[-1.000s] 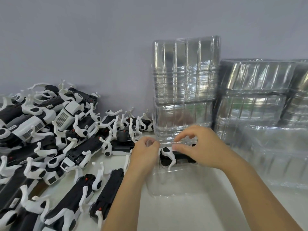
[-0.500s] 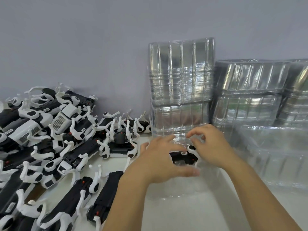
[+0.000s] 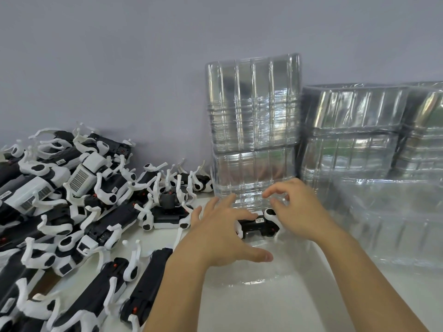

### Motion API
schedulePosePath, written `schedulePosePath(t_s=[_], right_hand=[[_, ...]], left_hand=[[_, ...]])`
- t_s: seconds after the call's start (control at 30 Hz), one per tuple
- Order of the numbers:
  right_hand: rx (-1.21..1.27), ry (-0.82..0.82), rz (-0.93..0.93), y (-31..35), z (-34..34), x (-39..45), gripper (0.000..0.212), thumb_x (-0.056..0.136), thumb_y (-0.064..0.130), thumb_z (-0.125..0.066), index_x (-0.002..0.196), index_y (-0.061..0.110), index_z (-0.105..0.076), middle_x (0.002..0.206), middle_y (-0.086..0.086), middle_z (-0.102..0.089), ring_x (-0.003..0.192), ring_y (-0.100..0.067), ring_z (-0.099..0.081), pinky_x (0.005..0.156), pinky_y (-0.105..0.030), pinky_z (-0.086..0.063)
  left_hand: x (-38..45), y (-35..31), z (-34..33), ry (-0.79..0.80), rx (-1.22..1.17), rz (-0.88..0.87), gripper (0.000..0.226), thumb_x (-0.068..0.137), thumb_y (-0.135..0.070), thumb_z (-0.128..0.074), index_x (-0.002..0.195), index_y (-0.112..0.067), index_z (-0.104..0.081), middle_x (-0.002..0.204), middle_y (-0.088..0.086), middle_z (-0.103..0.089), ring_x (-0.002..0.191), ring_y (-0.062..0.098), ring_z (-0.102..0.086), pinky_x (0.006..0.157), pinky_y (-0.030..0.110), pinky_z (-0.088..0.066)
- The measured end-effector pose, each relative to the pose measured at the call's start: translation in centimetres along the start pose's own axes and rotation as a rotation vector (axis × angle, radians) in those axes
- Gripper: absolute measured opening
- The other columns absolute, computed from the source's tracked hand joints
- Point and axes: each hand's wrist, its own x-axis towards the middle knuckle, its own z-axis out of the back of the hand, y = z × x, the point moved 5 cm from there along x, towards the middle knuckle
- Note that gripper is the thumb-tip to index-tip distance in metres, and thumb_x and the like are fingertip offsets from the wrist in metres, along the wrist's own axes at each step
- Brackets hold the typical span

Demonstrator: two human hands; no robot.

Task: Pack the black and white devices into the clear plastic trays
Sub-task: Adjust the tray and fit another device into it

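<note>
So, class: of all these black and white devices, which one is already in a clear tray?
The device between the two hands, in the tray in front; the others lie loose in the pile at left.

We've got the pile of devices (image 3: 79, 212) sprawled across the left of the bench (image 3: 275, 307), tray stacks (image 3: 254, 130) against the wall behind, more to their right, and one device (image 3: 257, 226) in the tray (image 3: 251, 276) between our hands.
</note>
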Motion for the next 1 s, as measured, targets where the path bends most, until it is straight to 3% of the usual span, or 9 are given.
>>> schedulePosePath(t_s=[0.2, 0.37, 0.5, 0.6, 0.77, 0.87, 1.0], right_hand=[[0.002, 0.012, -0.005, 0.1, -0.4, 0.1, 0.023, 0.098, 0.018, -0.056, 0.099, 0.038, -0.068, 0.12, 0.001, -0.049, 0.11, -0.015, -0.049, 0.094, -0.027, -0.035], [0.061, 0.004, -0.007, 0.1, -0.3, 0.1, 0.027, 0.098, 0.016, -0.055, 0.093, 0.039, -0.067, 0.119, 0.003, -0.05, 0.101, -0.007, -0.047, 0.091, -0.024, -0.033], [0.077, -0.001, -0.003, 0.2, -0.2, 0.0, 0.023, 0.098, 0.017, -0.057, 0.096, 0.037, -0.069, 0.119, 0.004, -0.051, 0.091, 0.008, -0.044, 0.088, -0.023, -0.032], [0.077, -0.014, -0.006, 0.2, -0.1, 0.1, 0.022, 0.098, 0.017, -0.058, 0.097, 0.036, -0.07, 0.117, 0.005, -0.051, 0.09, 0.01, -0.043, 0.087, -0.022, -0.032], [0.124, -0.032, -0.007, 0.4, 0.5, 0.1, 0.021, 0.098, 0.016, -0.058, 0.098, 0.032, -0.073, 0.105, 0.014, -0.059, 0.087, 0.008, -0.05, 0.073, -0.01, -0.036], [0.182, -0.088, 0.021, 1.1, 1.8, 0.0, 0.021, 0.097, 0.015, -0.059, 0.097, 0.03, -0.074, 0.089, 0.021, -0.064, 0.081, 0.001, -0.056, 0.073, -0.02, -0.042], [0.28, -0.284, 0.114, 2.7, 5.0, -0.2, 0.021, 0.098, 0.018, -0.059, 0.095, 0.033, -0.073, 0.086, 0.022, -0.07, 0.083, 0.006, -0.061, 0.068, -0.008, -0.042]], left_hand=[[0.3, -0.4, -0.6, 0.022, 0.064, 0.04, 0.084, 0.055, -0.077, -0.076, 0.13, -0.055, -0.044, 0.166, -0.015, 0.007, 0.151, 0.018, 0.023, 0.118, 0.053, 0.016], [0.3, -0.9, -0.5, -0.031, 0.127, 0.023, 0.083, 0.054, -0.078, -0.074, 0.127, -0.06, -0.038, 0.162, -0.01, -0.013, 0.15, 0.02, 0.0, 0.117, 0.052, 0.007], [0.2, -0.9, -0.5, -0.01, 0.173, 0.016, 0.096, 0.055, -0.082, -0.07, 0.14, -0.067, -0.026, 0.164, -0.011, -0.006, 0.151, 0.021, 0.005, 0.118, 0.055, 0.009], [0.2, -1.0, -0.3, -0.025, 0.16, 0.004, 0.095, 0.055, -0.081, -0.07, 0.138, -0.068, -0.028, 0.163, -0.008, -0.012, 0.15, 0.025, -0.001, 0.119, 0.053, 0.006], [0.0, -1.5, 0.1, -0.097, 0.126, -0.045, 0.086, 0.055, -0.077, -0.073, 0.131, -0.065, -0.038, 0.133, -0.007, -0.029, 0.134, 0.022, -0.02, 0.115, 0.039, -0.009], [-0.2, -2.1, 0.7, -0.167, 0.126, -0.089, 0.085, 0.057, -0.074, -0.074, 0.132, -0.06, -0.038, 0.127, -0.009, -0.025, 0.131, 0.018, -0.019, 0.115, 0.038, -0.015], [-0.9, -3.3, 2.3, -0.32, 0.108, -0.181, 0.087, 0.057, -0.075, -0.072, 0.133, -0.062, -0.032, 0.113, -0.018, -0.013, 0.125, 0.011, -0.014, 0.103, 0.031, -0.019]])
